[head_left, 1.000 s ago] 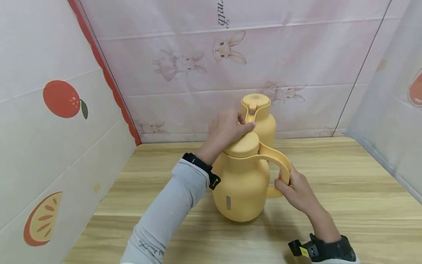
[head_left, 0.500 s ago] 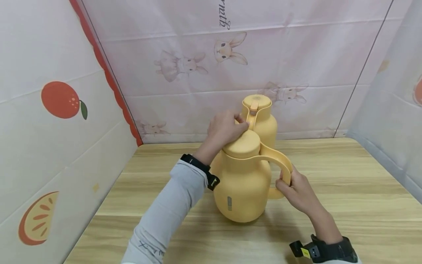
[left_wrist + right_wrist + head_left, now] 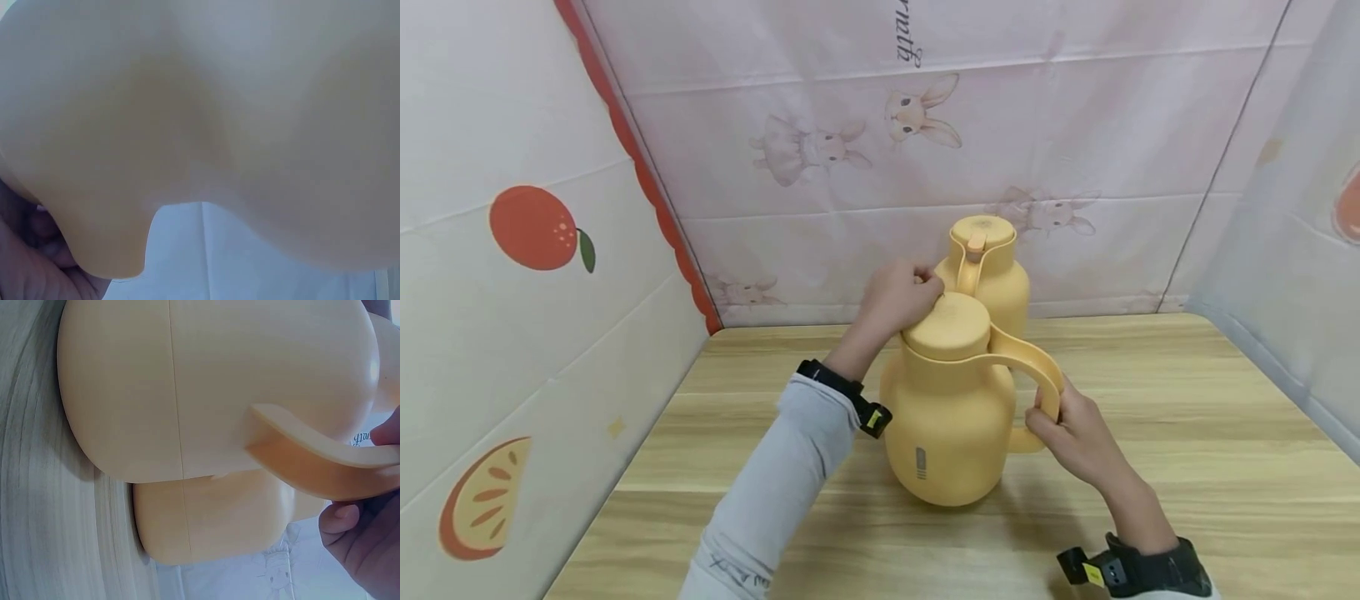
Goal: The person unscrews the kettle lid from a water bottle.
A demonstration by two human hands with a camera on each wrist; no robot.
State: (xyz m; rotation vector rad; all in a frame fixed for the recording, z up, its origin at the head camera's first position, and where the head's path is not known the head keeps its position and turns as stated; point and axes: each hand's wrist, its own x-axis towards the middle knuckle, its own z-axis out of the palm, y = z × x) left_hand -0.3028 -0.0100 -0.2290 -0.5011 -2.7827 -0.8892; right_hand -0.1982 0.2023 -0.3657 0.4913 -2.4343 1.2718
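A yellow vacuum jug (image 3: 951,425) with a round lid (image 3: 949,323) stands upright on the wooden table. My right hand (image 3: 1071,429) grips its loop handle (image 3: 1026,354); in the right wrist view the fingers (image 3: 340,519) wrap around that handle (image 3: 312,447). My left hand (image 3: 901,293) is at the far left of the lid, its fingers curled at the jug's spout side. In the left wrist view, the spout (image 3: 112,244) juts downward and the left fingers (image 3: 56,250) bend close behind it, partly hidden.
A second yellow jug (image 3: 1003,292) stands directly behind the first, near the back wall, its spout facing me. The light wood table (image 3: 1187,433) meets a pink rabbit-print wall (image 3: 820,250) at the back and a white fruit-print wall (image 3: 580,350) at left.
My left hand has slid leftward along the far edge of the lid, uncovering more of the lid and the rear jug. My right hand and both jugs have stayed in place.
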